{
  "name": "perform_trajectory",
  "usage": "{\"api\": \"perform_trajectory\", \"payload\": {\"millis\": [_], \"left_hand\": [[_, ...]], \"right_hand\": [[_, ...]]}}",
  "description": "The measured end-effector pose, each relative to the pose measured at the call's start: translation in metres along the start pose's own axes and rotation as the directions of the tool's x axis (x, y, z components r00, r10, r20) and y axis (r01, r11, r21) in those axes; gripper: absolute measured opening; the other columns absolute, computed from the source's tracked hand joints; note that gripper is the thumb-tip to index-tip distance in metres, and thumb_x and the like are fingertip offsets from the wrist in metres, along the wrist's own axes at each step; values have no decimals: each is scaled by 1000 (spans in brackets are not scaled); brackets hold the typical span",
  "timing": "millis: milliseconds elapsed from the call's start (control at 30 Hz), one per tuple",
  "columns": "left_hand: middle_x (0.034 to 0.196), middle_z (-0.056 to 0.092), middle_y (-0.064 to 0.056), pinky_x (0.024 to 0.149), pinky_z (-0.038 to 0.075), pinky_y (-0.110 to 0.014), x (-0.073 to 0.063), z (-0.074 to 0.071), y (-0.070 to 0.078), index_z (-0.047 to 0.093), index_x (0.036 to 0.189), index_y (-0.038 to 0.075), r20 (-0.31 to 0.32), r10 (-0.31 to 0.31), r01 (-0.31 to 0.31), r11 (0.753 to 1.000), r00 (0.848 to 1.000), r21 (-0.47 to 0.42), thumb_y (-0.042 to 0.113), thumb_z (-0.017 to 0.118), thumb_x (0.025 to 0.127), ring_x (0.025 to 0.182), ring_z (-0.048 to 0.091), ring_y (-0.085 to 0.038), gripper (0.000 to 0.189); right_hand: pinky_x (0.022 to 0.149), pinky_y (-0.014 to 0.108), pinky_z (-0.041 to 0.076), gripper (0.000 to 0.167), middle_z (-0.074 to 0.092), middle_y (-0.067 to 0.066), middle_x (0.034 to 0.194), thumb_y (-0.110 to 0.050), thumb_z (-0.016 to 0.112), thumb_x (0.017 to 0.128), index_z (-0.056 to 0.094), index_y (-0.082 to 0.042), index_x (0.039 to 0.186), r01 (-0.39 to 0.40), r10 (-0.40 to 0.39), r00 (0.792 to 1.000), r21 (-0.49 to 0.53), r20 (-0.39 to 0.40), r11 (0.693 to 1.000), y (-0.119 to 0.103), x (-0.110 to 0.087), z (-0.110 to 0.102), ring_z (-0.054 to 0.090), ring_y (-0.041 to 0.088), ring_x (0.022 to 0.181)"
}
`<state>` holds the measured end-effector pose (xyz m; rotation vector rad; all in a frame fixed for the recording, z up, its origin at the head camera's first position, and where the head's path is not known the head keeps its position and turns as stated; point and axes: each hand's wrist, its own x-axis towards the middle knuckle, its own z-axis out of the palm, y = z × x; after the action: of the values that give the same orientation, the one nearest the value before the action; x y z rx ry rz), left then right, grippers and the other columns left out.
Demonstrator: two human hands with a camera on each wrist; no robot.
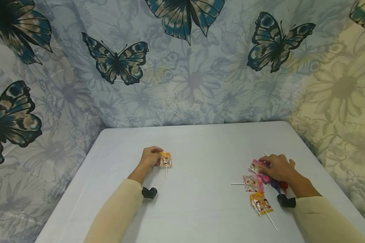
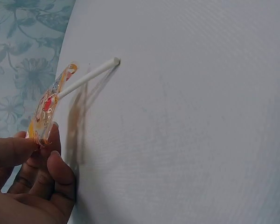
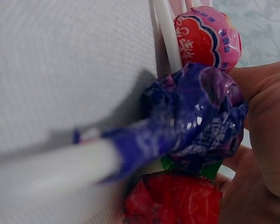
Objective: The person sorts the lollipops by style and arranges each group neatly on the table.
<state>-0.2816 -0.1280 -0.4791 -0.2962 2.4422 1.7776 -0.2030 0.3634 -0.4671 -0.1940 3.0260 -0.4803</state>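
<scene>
My left hand (image 1: 150, 157) pinches the edge of an orange flat-wrapped lollipop (image 1: 166, 160) between thumb and fingers. In the left wrist view its clear-and-orange wrapper (image 2: 49, 105) tilts over the table, with the white stick (image 2: 91, 77) pointing away from the hand. My right hand (image 1: 280, 167) is over a group of lollipops, thumb and forefinger curled at the end of a pink flat-wrapped lollipop (image 1: 255, 165). Close by the palm are a pink-and-red ball lollipop (image 3: 210, 39), a dark purple lollipop (image 3: 200, 112) and a red one (image 3: 175, 200). The hand partly hides this group.
Another pink flat-wrapped lollipop (image 1: 253, 184) lies nearer, its stick pointing left. Below it are orange wrapped lollipops (image 1: 260, 203), a stick angled toward the front. The white table (image 1: 197, 202) meets a butterfly-patterned cloth (image 1: 194, 84) at the back and sides.
</scene>
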Motion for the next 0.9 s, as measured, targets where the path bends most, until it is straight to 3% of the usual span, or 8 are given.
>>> {"api": "perform_trajectory", "payload": {"millis": [233,467,733,900], "left_hand": [[94,60,-11,51,50,-27,0,3,-2,69,105,3,-22,66,-62,990,998,126,-3,59,90,64,57,-18,19],[93,66,-6,71,49,-32,1,1,-6,74,97,5,-17,184,-164,913,983,375,1,64,89,85,58,-20,13],[94,63,-6,66,48,-30,1,-4,-12,71,110,4,56,194,-200,898,979,392,4,67,88,81,57,-19,22],[116,61,-12,85,48,-42,-1,-8,-17,68,117,7,94,214,-233,887,972,398,8,69,87,106,57,-30,30]], "right_hand": [[84,80,15,52,60,15,98,-38,74,83,62,-5,122,-12,12,1000,-2,-2,1000,2,0,2,42,51,105],[84,79,16,53,60,16,100,-39,73,84,62,-6,123,-14,14,1000,-9,5,1000,3,1,2,42,51,106],[83,80,17,54,60,16,99,-40,73,83,62,-6,123,-23,24,1000,-14,9,1000,2,1,2,43,51,105],[83,79,18,53,60,17,100,-40,73,83,62,-6,123,-33,34,999,-17,16,999,1,2,2,44,50,103]]}}
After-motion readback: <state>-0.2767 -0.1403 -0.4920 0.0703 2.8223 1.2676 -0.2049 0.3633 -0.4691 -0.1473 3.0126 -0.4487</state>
